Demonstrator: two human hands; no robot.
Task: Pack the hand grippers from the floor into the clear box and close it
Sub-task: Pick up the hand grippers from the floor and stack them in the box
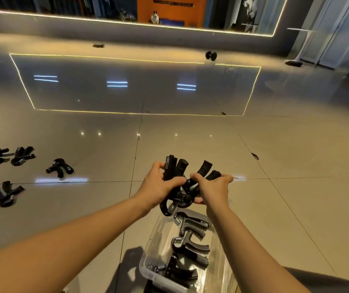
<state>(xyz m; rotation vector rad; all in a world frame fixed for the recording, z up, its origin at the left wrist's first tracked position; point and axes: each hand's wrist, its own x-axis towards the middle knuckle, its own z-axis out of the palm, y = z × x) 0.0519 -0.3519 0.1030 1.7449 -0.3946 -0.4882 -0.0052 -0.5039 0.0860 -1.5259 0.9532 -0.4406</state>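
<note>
both hands are raised over the far end of the clear box (146, 264), which stands on the floor (275, 166) just below the person. the left hand (158, 185) has its fingers (176, 180) curled round the paired handles of the first gripper (173, 167). the right hand (214, 187) is clamped the same way on the handles of the second gripper (207, 169). the spring ends of the two hang together between the hands, and i can't tell whether they are hooked into each other. these look like stiff plastic-and-metal tools, light enough for one hand each. the padded handles seem the sure place to hold them, since a squeeze only draws the handles together. the bare coil springs and curved frames are the parts likely to snag on a neighbour, so each probably wants laying flat, not dropping. the packed grippers (192, 234) lie in a rough row inside the box, handles pointing right, and take up much of its bottom; fitting more will probably mean nesting them the same way. the box looks thin and light, so i'd expect it to skid on the glossy tile if knocked. the loose grippers (60, 167) lie scattered on the floor to the left, well apart from the box, so each trip means a long reach. no lid shows in view. a dumbbell (211, 55) sits far off by the mirrored wall, out of the way. a dark shape at the bottom right corner i can't identify.
</note>
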